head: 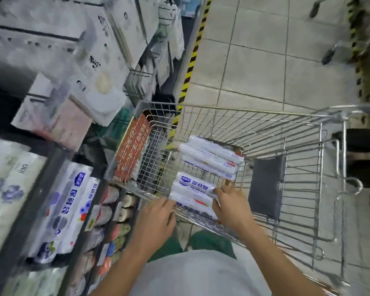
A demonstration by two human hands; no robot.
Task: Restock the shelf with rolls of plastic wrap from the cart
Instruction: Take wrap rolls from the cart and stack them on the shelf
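A wire shopping cart (pixel 254 112) stands in front of me. Inside it lie two packs of white plastic wrap rolls: a near pack (pixel 193 190) with blue print and a far pack (pixel 210 157). My left hand (pixel 156 223) grips the near pack's left end at the cart's rim. My right hand (pixel 231 205) grips its right end, fingers curled round the rolls. On the left is the shelf (pixel 41 199), with similar white and blue packs (pixel 66 206) lying on it.
A red sign (pixel 132 150) hangs on the cart's left end. A grey flap (pixel 267 186) lies in the cart's child seat. Lower shelf rows hold colourful small goods (pixel 113 227). Yellow-black tape (pixel 190 67) marks the tiled floor. Another cart's wheels (pixel 329 54) show at top right.
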